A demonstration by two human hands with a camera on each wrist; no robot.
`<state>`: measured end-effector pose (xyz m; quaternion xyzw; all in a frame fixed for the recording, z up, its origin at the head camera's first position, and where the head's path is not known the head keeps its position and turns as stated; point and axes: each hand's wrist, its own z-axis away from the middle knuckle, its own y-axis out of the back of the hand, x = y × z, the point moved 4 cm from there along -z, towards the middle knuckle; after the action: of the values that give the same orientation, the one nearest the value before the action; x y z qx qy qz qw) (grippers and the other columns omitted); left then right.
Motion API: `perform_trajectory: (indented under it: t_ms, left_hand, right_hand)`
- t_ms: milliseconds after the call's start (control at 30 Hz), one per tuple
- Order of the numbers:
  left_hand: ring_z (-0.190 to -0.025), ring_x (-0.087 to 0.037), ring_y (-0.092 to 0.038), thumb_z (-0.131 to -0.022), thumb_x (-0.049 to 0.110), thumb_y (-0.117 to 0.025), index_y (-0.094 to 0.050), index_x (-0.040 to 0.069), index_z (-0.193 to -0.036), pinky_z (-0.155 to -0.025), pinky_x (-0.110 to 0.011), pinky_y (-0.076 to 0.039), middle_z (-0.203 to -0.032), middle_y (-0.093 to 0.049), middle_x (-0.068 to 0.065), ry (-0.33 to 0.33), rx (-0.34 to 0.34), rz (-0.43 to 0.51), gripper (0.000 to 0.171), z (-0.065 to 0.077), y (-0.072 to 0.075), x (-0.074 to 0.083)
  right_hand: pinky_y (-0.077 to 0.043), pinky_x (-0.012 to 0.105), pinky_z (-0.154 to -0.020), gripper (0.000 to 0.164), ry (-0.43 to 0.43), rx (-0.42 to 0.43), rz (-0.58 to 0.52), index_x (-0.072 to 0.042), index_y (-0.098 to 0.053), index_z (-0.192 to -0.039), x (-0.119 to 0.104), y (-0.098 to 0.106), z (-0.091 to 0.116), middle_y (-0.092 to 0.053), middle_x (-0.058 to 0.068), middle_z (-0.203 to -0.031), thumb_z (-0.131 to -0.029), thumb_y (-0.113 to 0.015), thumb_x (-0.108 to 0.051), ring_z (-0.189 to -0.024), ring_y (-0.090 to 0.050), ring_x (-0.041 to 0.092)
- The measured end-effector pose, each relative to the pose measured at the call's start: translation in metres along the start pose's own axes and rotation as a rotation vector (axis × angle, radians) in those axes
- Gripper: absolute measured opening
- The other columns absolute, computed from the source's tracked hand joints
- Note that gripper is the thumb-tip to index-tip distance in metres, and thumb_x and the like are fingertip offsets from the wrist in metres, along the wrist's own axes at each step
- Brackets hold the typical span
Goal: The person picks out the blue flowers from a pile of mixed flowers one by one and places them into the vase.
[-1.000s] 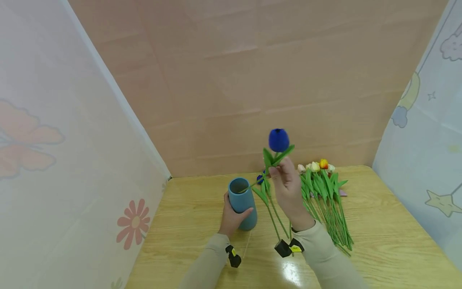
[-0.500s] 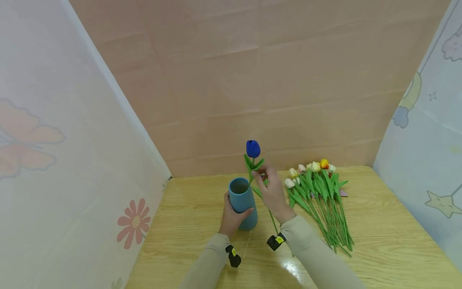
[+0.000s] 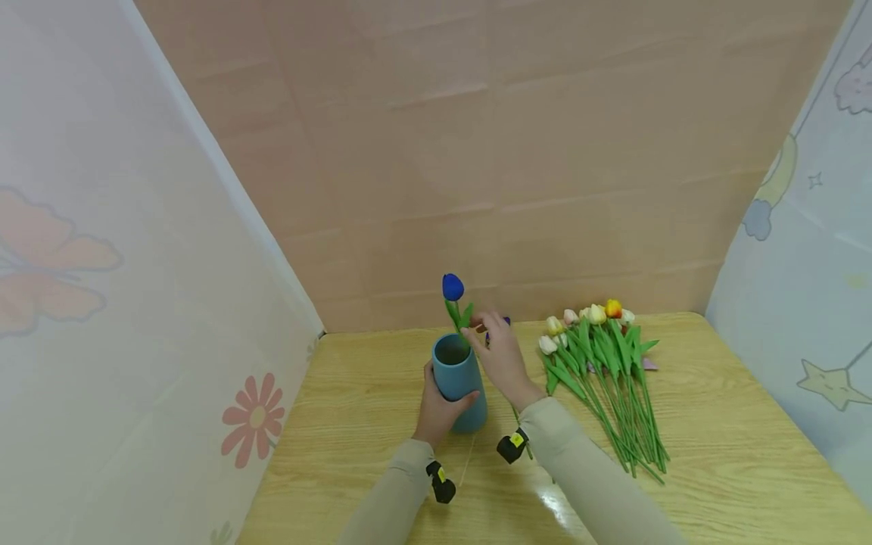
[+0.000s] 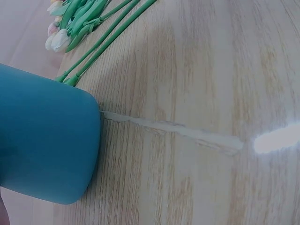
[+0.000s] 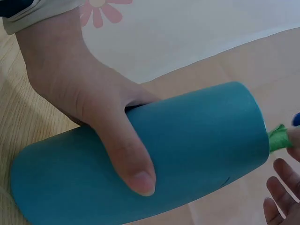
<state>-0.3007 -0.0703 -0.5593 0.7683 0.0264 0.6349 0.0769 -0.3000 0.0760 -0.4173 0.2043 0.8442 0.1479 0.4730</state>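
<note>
My left hand (image 3: 439,412) grips a blue vase (image 3: 468,393) around its side, the thumb lying across the front in the right wrist view. The vase stands on the wooden table. At its mouth is a blue tulip (image 3: 453,288) with green leaves, its stem down inside the vase and its bloom above the rim. My right hand (image 3: 502,359) pinches the tulip by its leaves just above the rim, the other fingers spread. In the right wrist view only a bit of green leaf (image 5: 280,138) shows between vase and thumb. Behind my right hand, another blue tulip is mostly hidden.
To the right, a bunch of tulips (image 3: 606,363) in white, yellow, pink and orange lies with long green stems toward me. The table (image 3: 354,424) meets a tan backdrop behind and printed cloth panels on both sides. A pale streak (image 4: 173,129) marks the tabletop.
My right hand has moved left and down, carrying the blue tulip from beside the vase to its mouth; the stem has sunk deeper in. My left hand and the vase hold their place.
</note>
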Motion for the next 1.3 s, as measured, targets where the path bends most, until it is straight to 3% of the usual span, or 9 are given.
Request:
perform_trajectory:
  t_ms: [100,233,500,667,833,1067,1300]
  left_hand:
    - [-0.126,-0.027,-0.048,-0.076,0.033,-0.083,-0.022,0.032,-0.147,-0.102,-0.057,-0.040,-0.140,-0.044,-0.001,-0.002,-0.001,-0.004,0.094,0.000,0.000,0.000]
    - [-0.126,-0.027,-0.048,-0.075,0.035,-0.084,-0.023,0.032,-0.146,-0.103,-0.058,-0.039,-0.140,-0.044,-0.001,-0.006,0.001,-0.010,0.094,0.000,0.000,0.003]
    - [-0.126,-0.029,-0.048,-0.076,0.041,-0.083,-0.023,0.033,-0.146,-0.101,-0.059,-0.040,-0.140,-0.043,-0.002,-0.034,0.006,-0.018,0.092,0.002,0.001,0.006]
    - [-0.126,-0.028,-0.048,-0.075,0.042,-0.082,-0.023,0.036,-0.146,-0.100,-0.058,-0.041,-0.140,-0.043,0.000,-0.042,0.001,-0.012,0.093,0.002,0.001,0.002]
    - [-0.127,-0.028,-0.047,-0.076,0.042,-0.082,-0.023,0.039,-0.146,-0.100,-0.058,-0.041,-0.140,-0.042,0.002,-0.044,-0.009,-0.006,0.091,0.001,0.001,0.000]
    - [-0.127,-0.027,-0.047,-0.077,0.040,-0.082,-0.023,0.038,-0.146,-0.100,-0.058,-0.040,-0.141,-0.042,0.001,-0.053,-0.010,0.005,0.091,0.000,0.002,0.001]
    - [-0.128,-0.028,-0.046,-0.076,0.041,-0.082,-0.023,0.037,-0.146,-0.101,-0.059,-0.039,-0.141,-0.042,0.001,-0.056,-0.001,0.001,0.091,0.001,0.001,0.001]
  right_hand:
    - [-0.050,0.045,-0.085,0.035,-0.050,-0.056,-0.017,-0.010,-0.055,-0.128,0.007,-0.001,0.003,-0.056,0.010,-0.117,-0.102,-0.051,-0.033,-0.105,-0.054,0.025]
    - [-0.048,0.046,-0.082,0.035,-0.090,-0.050,-0.024,-0.008,-0.051,-0.133,0.019,0.002,0.010,-0.055,0.010,-0.115,-0.105,-0.043,-0.028,-0.102,-0.053,0.025]
    - [-0.050,0.043,-0.077,0.024,-0.210,-0.032,0.068,-0.004,-0.057,-0.122,0.062,0.006,0.029,-0.058,0.013,-0.115,-0.103,-0.046,-0.016,-0.098,-0.057,0.027]
    - [-0.053,0.042,-0.074,0.020,-0.328,-0.081,0.162,0.001,-0.060,-0.115,0.096,0.003,0.045,-0.059,0.016,-0.107,-0.099,-0.050,-0.007,-0.091,-0.060,0.028]
    - [-0.049,0.036,-0.062,0.020,-0.442,-0.182,0.309,0.000,-0.060,-0.115,0.125,0.000,0.063,-0.059,0.016,-0.102,-0.096,-0.056,-0.007,-0.080,-0.059,0.024]
    - [-0.048,0.033,-0.056,0.021,-0.454,-0.275,0.389,0.001,-0.055,-0.113,0.144,-0.005,0.077,-0.057,0.018,-0.097,-0.095,-0.060,-0.007,-0.072,-0.058,0.022]
    - [-0.052,0.036,-0.061,0.026,-0.440,-0.309,0.388,0.004,-0.052,-0.116,0.163,-0.016,0.092,-0.055,0.023,-0.103,-0.093,-0.061,-0.002,-0.075,-0.061,0.025]
